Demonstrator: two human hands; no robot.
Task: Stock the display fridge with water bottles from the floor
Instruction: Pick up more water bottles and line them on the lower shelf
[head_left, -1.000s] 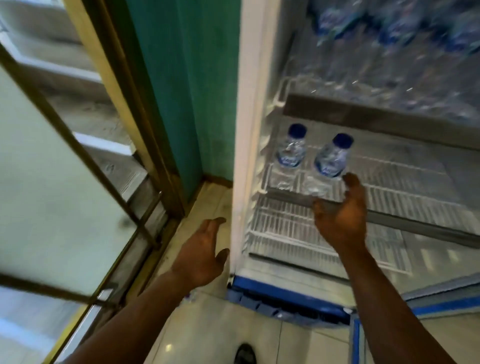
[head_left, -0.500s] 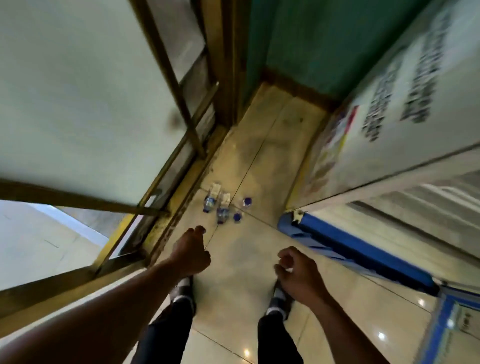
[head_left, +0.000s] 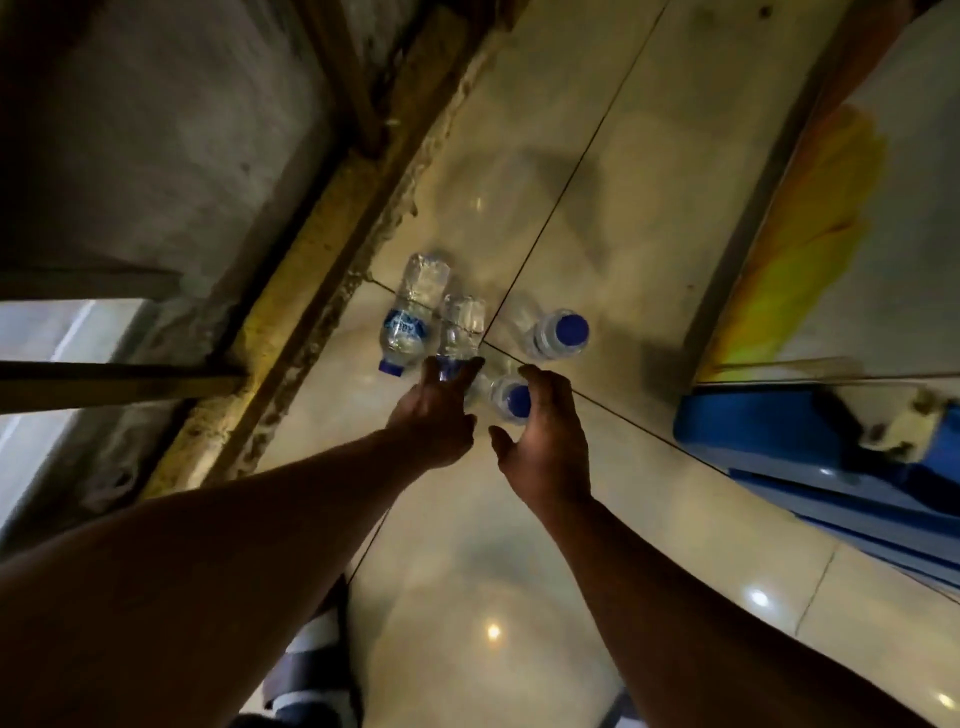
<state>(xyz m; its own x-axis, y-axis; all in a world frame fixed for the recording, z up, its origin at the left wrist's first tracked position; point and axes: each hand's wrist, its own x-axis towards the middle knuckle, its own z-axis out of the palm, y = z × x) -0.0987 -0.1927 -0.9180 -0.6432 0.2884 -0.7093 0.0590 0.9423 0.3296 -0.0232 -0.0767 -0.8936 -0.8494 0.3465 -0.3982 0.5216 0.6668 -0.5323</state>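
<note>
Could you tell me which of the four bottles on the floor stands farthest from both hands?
The upright bottle nearest the fridge, blue cap facing up; it stands alone, beyond the right hand.

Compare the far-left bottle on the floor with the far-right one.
The far-left bottle lies on its side, cap pointing toward the person; the far-right bottle stands upright, its blue cap facing the camera. The far-left bottle shows a blue label along its body; the far-right bottle shows mostly its cap and shoulder. The far-left bottle lies by the door frame; the far-right one is nearer the fridge. Both are clear with blue caps, untouched.
</note>
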